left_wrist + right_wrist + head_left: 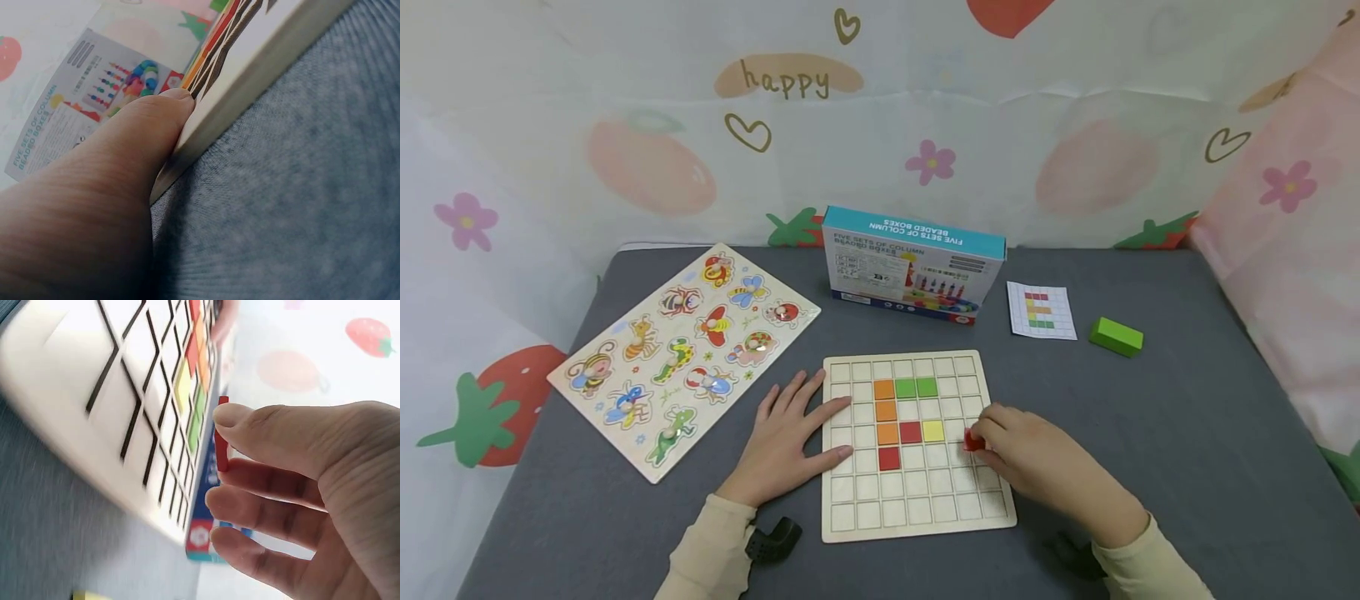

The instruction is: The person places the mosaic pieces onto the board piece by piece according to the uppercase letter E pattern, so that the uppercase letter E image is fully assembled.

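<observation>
A wooden grid board (917,529) lies flat on the table. My left hand (786,442) rests at its left edge, fingers spread and relaxed, and the thumb (150,122) touches the board's side in the left wrist view. Over the right part of the grid, my right hand (1037,462) pinches a small red square tile (222,447) between thumb and forefinger, held on edge. Three orange tiles (886,411) form a column on the grid, with two green tiles (916,387) beside the top one. A red tile (911,432), a yellow tile (932,430) and a lower red tile (888,458) also sit in squares.
Behind the board stands a cardboard box (913,267). A paper card (1060,304) with a coloured grid pattern lies right of it, then a green block (1116,337). At left is an insect picture puzzle board (730,267). Grey cloth (1187,400) covers the table.
</observation>
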`<control>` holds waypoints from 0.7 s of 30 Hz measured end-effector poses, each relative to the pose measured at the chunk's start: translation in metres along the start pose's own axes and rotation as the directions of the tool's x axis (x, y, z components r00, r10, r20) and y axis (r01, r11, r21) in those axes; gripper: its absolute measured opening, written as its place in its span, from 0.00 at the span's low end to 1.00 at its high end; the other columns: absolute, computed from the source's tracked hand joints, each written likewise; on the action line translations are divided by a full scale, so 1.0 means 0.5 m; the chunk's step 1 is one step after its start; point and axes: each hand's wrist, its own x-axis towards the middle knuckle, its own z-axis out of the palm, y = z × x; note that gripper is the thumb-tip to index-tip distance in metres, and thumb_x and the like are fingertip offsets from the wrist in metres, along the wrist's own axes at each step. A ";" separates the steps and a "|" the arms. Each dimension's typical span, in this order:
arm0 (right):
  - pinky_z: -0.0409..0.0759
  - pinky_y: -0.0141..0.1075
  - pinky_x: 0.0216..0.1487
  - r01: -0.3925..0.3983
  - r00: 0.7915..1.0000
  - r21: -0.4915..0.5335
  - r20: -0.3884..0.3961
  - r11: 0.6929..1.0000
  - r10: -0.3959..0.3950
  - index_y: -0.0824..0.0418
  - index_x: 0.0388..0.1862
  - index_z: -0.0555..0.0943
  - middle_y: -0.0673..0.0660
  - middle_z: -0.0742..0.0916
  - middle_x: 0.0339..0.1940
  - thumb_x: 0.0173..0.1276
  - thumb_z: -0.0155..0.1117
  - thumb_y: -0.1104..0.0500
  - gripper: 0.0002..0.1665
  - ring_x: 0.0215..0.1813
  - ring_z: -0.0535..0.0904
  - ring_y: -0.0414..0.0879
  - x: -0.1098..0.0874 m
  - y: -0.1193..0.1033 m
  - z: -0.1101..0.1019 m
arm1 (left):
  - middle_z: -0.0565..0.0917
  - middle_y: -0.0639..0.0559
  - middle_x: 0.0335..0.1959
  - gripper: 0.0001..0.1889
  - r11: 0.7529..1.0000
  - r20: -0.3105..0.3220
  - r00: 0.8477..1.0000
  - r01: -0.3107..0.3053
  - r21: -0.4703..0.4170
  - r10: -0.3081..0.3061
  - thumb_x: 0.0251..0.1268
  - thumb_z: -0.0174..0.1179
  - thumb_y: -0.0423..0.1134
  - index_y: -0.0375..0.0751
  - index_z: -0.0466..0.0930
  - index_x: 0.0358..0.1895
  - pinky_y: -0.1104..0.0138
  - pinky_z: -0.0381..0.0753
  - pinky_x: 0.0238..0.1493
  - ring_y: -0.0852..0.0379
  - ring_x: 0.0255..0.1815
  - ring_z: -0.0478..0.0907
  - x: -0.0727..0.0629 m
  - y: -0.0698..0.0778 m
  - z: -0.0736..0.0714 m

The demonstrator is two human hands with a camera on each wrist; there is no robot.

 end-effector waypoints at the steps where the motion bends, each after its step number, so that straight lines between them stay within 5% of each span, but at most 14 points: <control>1: 0.81 0.32 0.35 0.015 1.000 -0.004 -0.002 1.000 -0.015 0.56 0.37 0.80 0.48 0.80 0.34 0.57 0.74 0.57 0.12 0.32 0.75 0.39 0.007 -0.004 0.004 | 0.51 0.53 0.78 0.35 1.000 0.000 1.000 0.000 0.000 0.000 0.58 0.52 0.71 0.68 0.64 0.70 0.44 0.38 0.73 0.47 0.78 0.42 0.000 0.000 0.000; 10: 0.81 0.31 0.43 0.060 0.987 0.041 0.146 0.997 -0.065 0.53 0.42 0.79 0.46 0.80 0.38 0.64 0.68 0.54 0.10 0.38 0.76 0.38 0.058 -0.041 0.034 | 0.51 0.53 0.78 0.36 1.000 0.002 1.000 0.003 0.012 -0.003 0.58 0.52 0.72 0.68 0.64 0.70 0.43 0.39 0.73 0.47 0.78 0.42 0.000 0.000 0.001; 21: 0.80 0.34 0.51 0.109 0.979 0.041 0.171 0.993 -0.114 0.53 0.46 0.81 0.47 0.82 0.42 0.67 0.64 0.52 0.11 0.43 0.78 0.39 0.081 -0.056 0.057 | 0.51 0.52 0.78 0.35 1.000 0.000 1.000 -0.001 0.015 0.001 0.58 0.52 0.72 0.69 0.63 0.70 0.43 0.39 0.73 0.47 0.78 0.42 0.000 -0.002 0.001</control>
